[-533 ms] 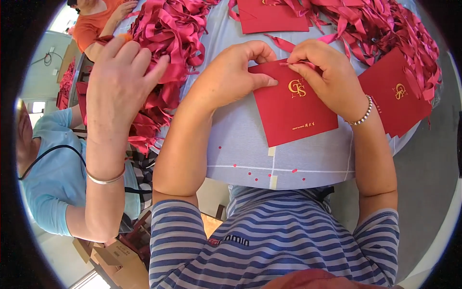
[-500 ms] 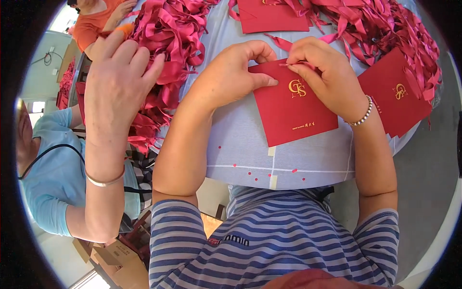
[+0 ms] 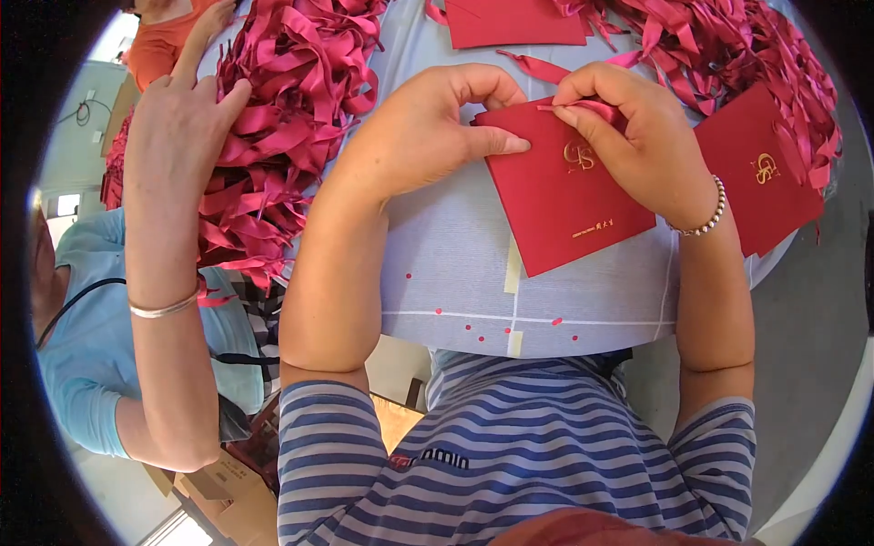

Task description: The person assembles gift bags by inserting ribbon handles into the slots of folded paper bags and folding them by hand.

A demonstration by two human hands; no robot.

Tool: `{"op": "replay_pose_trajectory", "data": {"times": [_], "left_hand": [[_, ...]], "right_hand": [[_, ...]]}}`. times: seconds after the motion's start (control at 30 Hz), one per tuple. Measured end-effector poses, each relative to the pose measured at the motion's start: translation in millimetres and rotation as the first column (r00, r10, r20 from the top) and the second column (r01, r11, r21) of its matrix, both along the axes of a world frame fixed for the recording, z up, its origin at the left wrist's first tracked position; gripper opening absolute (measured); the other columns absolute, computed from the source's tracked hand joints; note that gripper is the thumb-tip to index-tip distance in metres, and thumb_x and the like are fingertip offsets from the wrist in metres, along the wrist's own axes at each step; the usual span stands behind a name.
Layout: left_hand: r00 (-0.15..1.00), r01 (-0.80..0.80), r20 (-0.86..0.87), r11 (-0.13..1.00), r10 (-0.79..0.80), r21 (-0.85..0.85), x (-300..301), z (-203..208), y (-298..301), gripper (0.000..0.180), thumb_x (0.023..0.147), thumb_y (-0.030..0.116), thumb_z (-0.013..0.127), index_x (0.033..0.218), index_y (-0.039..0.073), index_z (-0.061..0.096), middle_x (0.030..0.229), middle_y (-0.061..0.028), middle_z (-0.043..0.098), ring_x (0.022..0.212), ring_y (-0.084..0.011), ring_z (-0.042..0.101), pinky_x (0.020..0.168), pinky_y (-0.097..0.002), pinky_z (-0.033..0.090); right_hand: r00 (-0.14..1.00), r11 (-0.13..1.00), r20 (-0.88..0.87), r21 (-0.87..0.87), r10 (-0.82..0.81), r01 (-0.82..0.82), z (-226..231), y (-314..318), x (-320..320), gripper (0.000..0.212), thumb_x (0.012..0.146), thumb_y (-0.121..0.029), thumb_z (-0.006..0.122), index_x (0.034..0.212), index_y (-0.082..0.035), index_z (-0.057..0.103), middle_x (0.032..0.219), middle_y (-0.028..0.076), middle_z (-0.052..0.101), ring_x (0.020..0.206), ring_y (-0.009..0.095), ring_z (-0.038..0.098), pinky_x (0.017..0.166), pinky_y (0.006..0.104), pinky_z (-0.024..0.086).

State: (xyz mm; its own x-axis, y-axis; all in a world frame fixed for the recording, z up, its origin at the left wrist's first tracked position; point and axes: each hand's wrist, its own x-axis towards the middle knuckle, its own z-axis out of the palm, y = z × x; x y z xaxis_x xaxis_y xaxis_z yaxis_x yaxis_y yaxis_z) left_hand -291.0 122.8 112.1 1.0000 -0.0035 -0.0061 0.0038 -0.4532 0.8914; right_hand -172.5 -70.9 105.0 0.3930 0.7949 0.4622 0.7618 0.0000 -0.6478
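Note:
A red card with a gold emblem (image 3: 555, 205) lies on the pale blue tablecloth (image 3: 446, 264) in front of me. My left hand (image 3: 428, 132) presses on its upper left corner, thumb flat along the edge. My right hand (image 3: 637, 136) rests over its top right part and pinches a thin red ribbon (image 3: 583, 107) against the card's top edge. A bead bracelet circles my right wrist.
A second red card (image 3: 760, 182) lies to the right, and another red card (image 3: 514, 23) at the far edge. Heaps of red ribbons (image 3: 291, 118) cover the table's left and far right. A co-worker's hand (image 3: 177, 127) with a bangle reaches into the left heap.
The co-worker's hand has sunk a little lower onto the ribbon heap. My own hands and the card have barely shifted.

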Motion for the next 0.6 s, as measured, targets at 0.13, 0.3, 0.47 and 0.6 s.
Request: {"op": "replay_pose_trajectory", "data": {"times": [0.13, 0.3, 0.47, 0.6], "left_hand": [[1.0, -0.015, -0.026, 0.993, 0.012, -0.117, 1.6, -1.7, 1.4, 0.026, 0.076, 0.004, 0.078, 0.098, 0.003, 0.065, 0.096, 0.0034, 0.064, 0.095, -0.007, 0.055, 0.088, -0.0248, 0.044], [1.0, -0.018, -0.021, 0.985, 0.015, -0.174, 1.1, -3.4, 2.4, 0.027, 0.076, 0.002, 0.077, 0.1, 0.003, 0.065, 0.097, 0.0029, 0.064, 0.096, -0.0071, 0.055, 0.088, -0.0247, 0.044], [0.993, -0.053, -0.117, 0.961, 0.021, -0.273, 3.5, -1.8, 2.6, 0.029, 0.075, -0.002, 0.076, 0.101, 0.002, 0.065, 0.099, 0.0022, 0.064, 0.097, -0.0076, 0.057, 0.088, -0.0243, 0.046], [0.992, -0.065, -0.12, 0.963, 0.035, -0.261, 4.9, -3.5, 3.5, 0.031, 0.075, -0.004, 0.076, 0.103, 0.003, 0.065, 0.1, 0.0021, 0.064, 0.097, -0.0079, 0.058, 0.088, -0.0242, 0.047]], "right_hand": [[1.0, 1.0, -0.019, 0.009, -0.006, 0.006, -1.5, -0.1, 1.7, 0.008, 0.087, -0.008, 0.064, 0.09, -0.001, 0.062, 0.076, 0.013, 0.063, 0.067, 0.023, 0.064, 0.061, 0.0325, 0.047], [0.999, 1.0, -0.054, 0.013, -0.007, 0.007, -1.4, -0.2, -0.1, 0.008, 0.087, -0.008, 0.064, 0.089, -0.001, 0.061, 0.074, 0.012, 0.062, 0.063, 0.022, 0.063, 0.058, 0.0323, 0.047], [1.0, 1.0, -0.023, 0.017, 0.004, -0.003, -3.7, -0.4, 5.0, 0.007, 0.086, -0.006, 0.064, 0.089, -0.001, 0.061, 0.076, 0.012, 0.063, 0.067, 0.023, 0.064, 0.061, 0.0327, 0.048], [0.997, 0.997, 0.072, 0.076, 0.02, -0.026, -4.5, 1.1, 6.7, 0.007, 0.083, -0.004, 0.064, 0.088, 0.0, 0.061, 0.082, 0.013, 0.063, 0.076, 0.027, 0.063, 0.068, 0.0345, 0.049]]}}
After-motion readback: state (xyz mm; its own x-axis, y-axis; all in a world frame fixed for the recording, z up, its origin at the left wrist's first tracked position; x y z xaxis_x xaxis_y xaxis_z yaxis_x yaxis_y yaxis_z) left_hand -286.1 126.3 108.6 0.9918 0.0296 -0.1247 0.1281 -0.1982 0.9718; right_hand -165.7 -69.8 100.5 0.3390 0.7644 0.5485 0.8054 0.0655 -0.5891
